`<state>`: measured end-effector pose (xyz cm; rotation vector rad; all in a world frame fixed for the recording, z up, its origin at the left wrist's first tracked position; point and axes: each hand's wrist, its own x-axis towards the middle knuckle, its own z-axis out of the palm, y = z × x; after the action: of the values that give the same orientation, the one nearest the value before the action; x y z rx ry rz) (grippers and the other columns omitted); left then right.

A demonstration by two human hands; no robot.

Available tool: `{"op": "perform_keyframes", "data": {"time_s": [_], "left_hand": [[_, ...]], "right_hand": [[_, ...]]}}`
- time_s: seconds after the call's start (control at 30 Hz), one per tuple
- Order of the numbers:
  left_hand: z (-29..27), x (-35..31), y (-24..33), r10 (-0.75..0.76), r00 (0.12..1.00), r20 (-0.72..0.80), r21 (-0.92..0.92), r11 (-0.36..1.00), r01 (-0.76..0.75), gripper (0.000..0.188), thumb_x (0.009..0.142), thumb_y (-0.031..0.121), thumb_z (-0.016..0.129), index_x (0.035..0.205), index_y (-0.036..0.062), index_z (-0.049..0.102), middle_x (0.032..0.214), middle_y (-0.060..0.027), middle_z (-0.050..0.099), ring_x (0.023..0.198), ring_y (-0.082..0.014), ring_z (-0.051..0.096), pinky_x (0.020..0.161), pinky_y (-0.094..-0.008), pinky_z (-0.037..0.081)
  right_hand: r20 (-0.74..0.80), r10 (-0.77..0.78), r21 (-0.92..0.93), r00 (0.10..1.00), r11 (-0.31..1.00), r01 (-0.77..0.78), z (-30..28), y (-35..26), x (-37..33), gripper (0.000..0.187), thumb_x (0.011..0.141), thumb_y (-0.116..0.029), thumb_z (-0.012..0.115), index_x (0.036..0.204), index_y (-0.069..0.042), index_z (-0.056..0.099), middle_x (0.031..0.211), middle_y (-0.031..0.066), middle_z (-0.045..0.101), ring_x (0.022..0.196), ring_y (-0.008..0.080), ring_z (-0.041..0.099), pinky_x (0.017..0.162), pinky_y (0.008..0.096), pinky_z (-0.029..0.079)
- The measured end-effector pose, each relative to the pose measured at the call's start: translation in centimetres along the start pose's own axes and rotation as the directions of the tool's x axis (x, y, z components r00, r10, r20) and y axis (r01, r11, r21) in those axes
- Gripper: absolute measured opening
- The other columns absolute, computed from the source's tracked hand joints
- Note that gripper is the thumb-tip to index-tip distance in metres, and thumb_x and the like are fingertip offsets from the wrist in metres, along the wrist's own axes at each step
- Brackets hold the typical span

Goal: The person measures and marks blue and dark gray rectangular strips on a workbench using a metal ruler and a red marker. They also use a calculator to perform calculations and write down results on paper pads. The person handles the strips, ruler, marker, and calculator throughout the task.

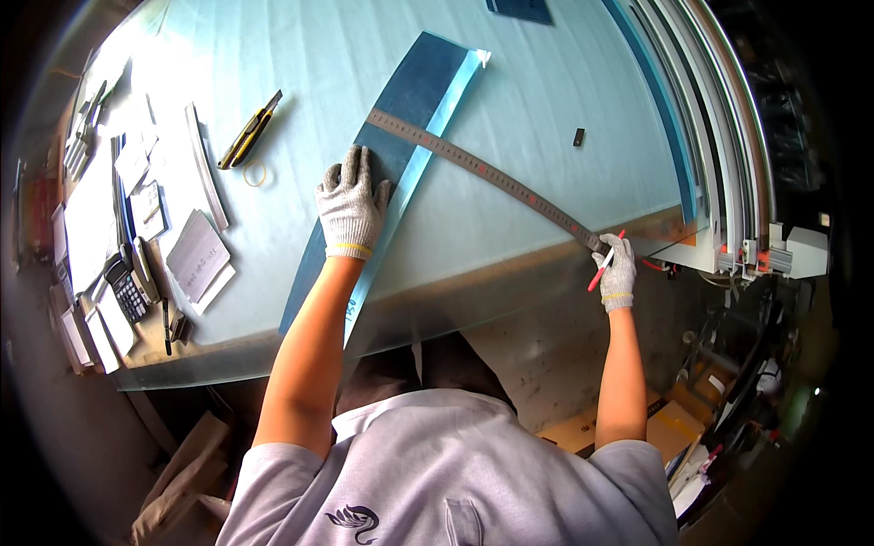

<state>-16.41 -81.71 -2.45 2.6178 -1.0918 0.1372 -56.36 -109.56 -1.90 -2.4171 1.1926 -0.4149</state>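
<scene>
A long dark-blue sheet strip (414, 86) with a shiny light-blue band along its right side lies slanted on the pale blue tabletop (537, 100). My left hand (350, 211), in a grey knit glove, rests flat on the strip, fingers stretched out. A steel ruler (510, 188) crosses the strip just beyond those fingers, its far end near the strip's left edge. At the ruler's near right end, by the table's front edge, my gloved right hand (617, 275) is closed on it. The same hand also holds a red-and-white pen (598, 271).
A yellow-and-black utility knife (248, 136) and a rubber band (254, 174) lie left of the strip. Papers (196, 259), a calculator (127, 289) and metal strips crowd the left side. A small black piece (578, 137) sits to the right. Metal rails (728, 109) border the right edge.
</scene>
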Motion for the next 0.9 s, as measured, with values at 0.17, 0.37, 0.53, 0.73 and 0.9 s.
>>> {"op": "perform_keyframes", "data": {"time_s": [0.17, 0.37, 0.53, 0.73, 0.9], "left_hand": [[0.3, 0.0, -0.1, 0.014, 1.0, -0.02, 0.007, 1.0, -0.014, 0.058, 0.093, 0.034, 0.068, 0.144, 0.0076, 0.058, 0.148, -0.0117, 0.057, 0.123, -0.0401, 0.057, 0.107, -0.0507, 0.044], [0.5, 0.0, -0.1, 0.024, 0.999, -0.035, 0.014, 1.0, -0.024, 0.057, 0.093, 0.034, 0.068, 0.143, 0.0081, 0.059, 0.147, -0.0113, 0.058, 0.123, -0.0395, 0.057, 0.107, -0.05, 0.044], [0.5, 0.0, -0.1, 0.029, 0.999, -0.039, 0.021, 0.999, -0.028, 0.057, 0.093, 0.035, 0.068, 0.143, 0.0087, 0.06, 0.148, -0.011, 0.058, 0.123, -0.0396, 0.057, 0.108, -0.0498, 0.043], [0.3, 0.0, -0.3, 0.025, 0.999, -0.04, 0.022, 0.999, -0.024, 0.056, 0.093, 0.034, 0.068, 0.143, 0.0087, 0.06, 0.147, -0.0113, 0.058, 0.123, -0.0395, 0.057, 0.107, -0.05, 0.044], [0.3, 0.1, -0.4, 0.032, 0.999, -0.045, 0.035, 0.999, -0.03, 0.056, 0.093, 0.033, 0.068, 0.142, 0.0087, 0.06, 0.146, -0.011, 0.059, 0.123, -0.0391, 0.057, 0.106, -0.0496, 0.044]], "right_hand": [[0.011, 0.027, 0.015, 1.0, 1.0, -0.027, -0.1, 0.0, 0.1, 0.052, 0.069, 0.018, 0.076, 0.114, -0.007, 0.068, 0.107, 0.0094, 0.064, 0.102, 0.0296, 0.064, 0.088, 0.0391, 0.057], [0.003, 0.007, 0.027, 1.0, 1.0, -0.007, 0.4, 1.4, 0.1, 0.053, 0.066, 0.016, 0.078, 0.113, -0.007, 0.069, 0.108, 0.0085, 0.065, 0.105, 0.0298, 0.064, 0.09, 0.0393, 0.057], [0.008, 0.041, 0.065, 0.999, 0.997, -0.041, 0.8, 2.2, 0.2, 0.053, 0.065, 0.015, 0.08, 0.112, -0.008, 0.07, 0.109, 0.0086, 0.066, 0.105, 0.0306, 0.064, 0.09, 0.0401, 0.056], [0.018, 0.052, 0.034, 0.998, 0.998, -0.053, 1.0, 2.1, 0.1, 0.052, 0.066, 0.011, 0.082, 0.112, -0.01, 0.071, 0.108, 0.008, 0.066, 0.105, 0.0321, 0.064, 0.091, 0.0422, 0.055], [-0.004, 0.063, -0.002, 0.998, 0.998, -0.063, 1.0, 1.3, -0.2, 0.05, 0.067, 0.008, 0.083, 0.112, -0.011, 0.071, 0.108, 0.0082, 0.066, 0.107, 0.0331, 0.062, 0.092, 0.0434, 0.053]]}}
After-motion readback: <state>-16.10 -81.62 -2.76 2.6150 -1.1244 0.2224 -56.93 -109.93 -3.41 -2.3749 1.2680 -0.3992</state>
